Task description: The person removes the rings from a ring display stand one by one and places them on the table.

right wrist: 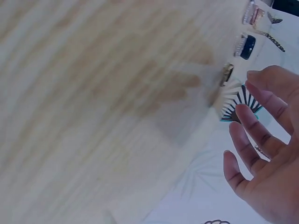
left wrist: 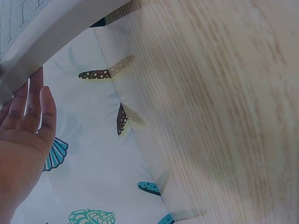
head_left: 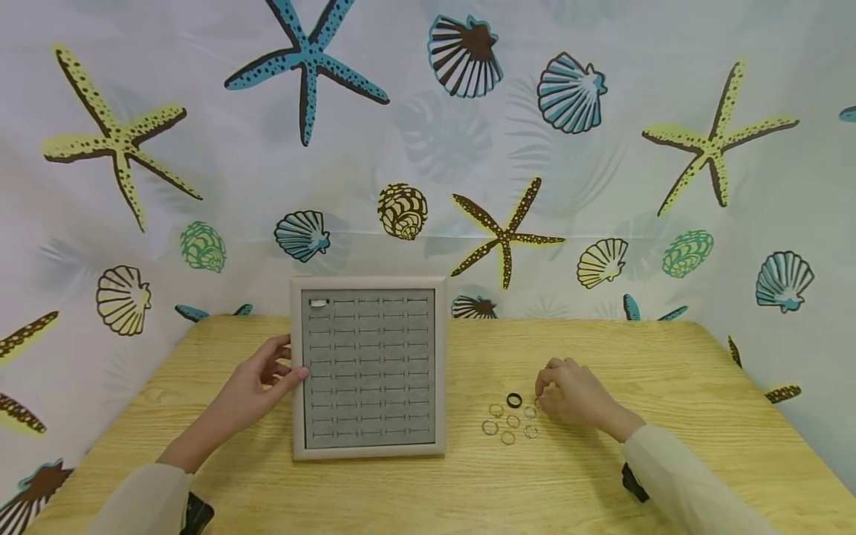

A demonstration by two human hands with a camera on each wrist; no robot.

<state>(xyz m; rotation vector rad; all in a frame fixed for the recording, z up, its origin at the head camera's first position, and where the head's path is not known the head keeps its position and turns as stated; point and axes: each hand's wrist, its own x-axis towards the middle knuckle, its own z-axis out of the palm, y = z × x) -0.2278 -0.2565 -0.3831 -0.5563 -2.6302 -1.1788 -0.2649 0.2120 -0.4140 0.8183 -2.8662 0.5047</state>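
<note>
My left hand (head_left: 257, 379) grips the left edge of a ring display tray (head_left: 438, 364), its thumb on the front of the frame and the fingers behind. The tray stands propped up, with rows of slits in grey lining. A small white piece (head_left: 319, 303) sits at its top left slit. My right hand (head_left: 578, 394) is low over the table, fingers loosely bent, right beside a cluster of rings. A black ring (head_left: 514, 400) lies among several thin metal rings (head_left: 490, 427). In the right wrist view, the thumb and fingertips are close to a gold-toned ring (right wrist: 227, 73).
The wooden table (head_left: 368, 494) runs back to a hanging cloth (head_left: 414, 156) printed with starfish and shells. Cloth also closes in the left and right sides. Each wrist carries a dark strapped device, one (head_left: 196, 513) at the left sleeve and one (head_left: 634, 481) at the right.
</note>
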